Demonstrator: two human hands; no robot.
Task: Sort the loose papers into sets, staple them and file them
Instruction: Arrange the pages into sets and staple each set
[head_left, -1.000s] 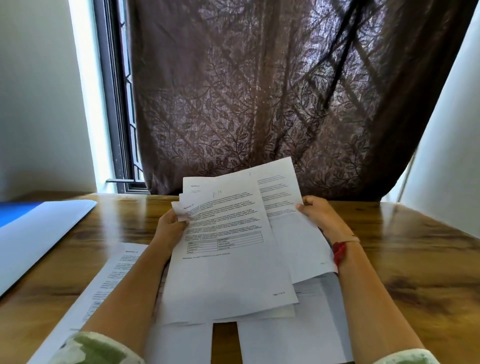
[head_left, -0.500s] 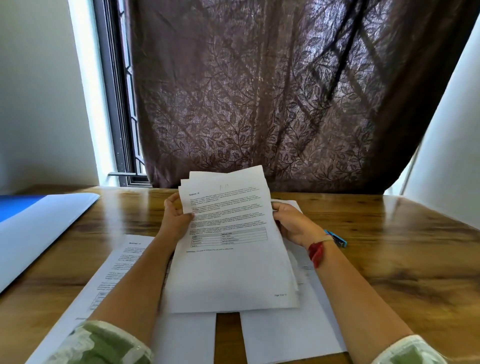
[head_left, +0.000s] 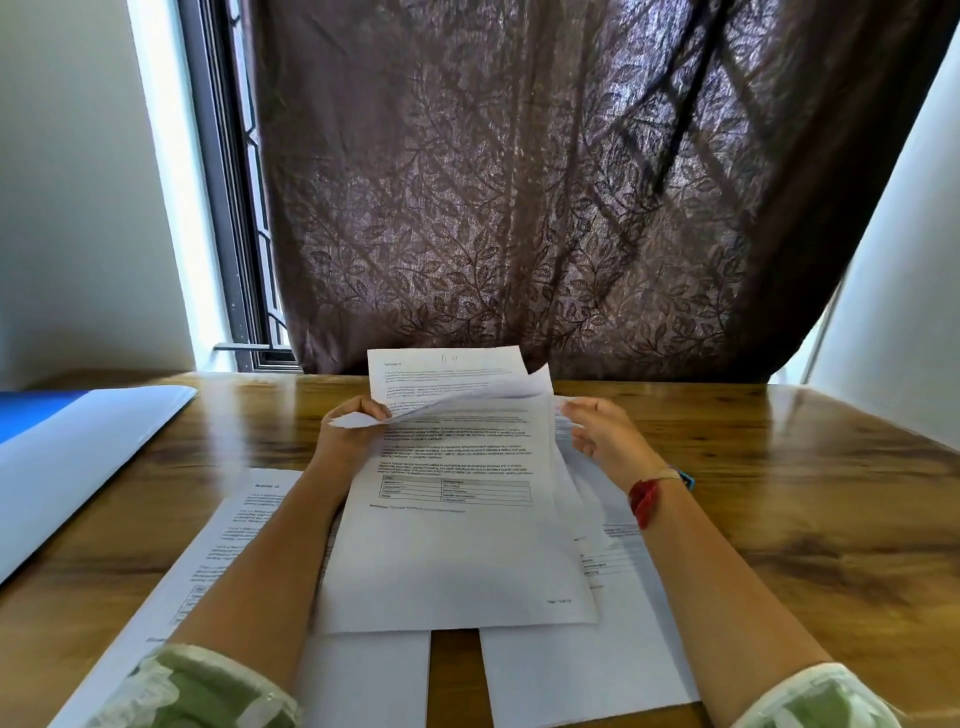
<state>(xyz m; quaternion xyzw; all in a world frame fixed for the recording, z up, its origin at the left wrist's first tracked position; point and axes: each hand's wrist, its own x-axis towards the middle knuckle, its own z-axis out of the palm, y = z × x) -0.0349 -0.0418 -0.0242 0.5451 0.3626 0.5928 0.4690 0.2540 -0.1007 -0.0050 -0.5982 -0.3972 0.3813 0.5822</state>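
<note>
While the top sheet (head_left: 467, 402) curls over at centre frame, best to read the heading & pg no. on the page under it before peeling, so it goes to the right set; use a light thumb pinch w/ the rest of the held stack (head_left: 457, 545) squared, or pages may slip. Left hand (head_left: 345, 441) grips the held stack at its upper-left corner, thumb on the curled sheet's corner. Right hand (head_left: 602, 441), just beside the stack's right edge, has fingers spread & relaxed, holding nothing; can't tell if fingertips touch paper. Stack is tilted up off the table (head_left: 805, 519), mid-frame, btwn both hands. More loose sheets (head_left: 582, 670) lie flat beneath; the folder (head_left: 88, 457) sits at left edge, well apart.
</note>
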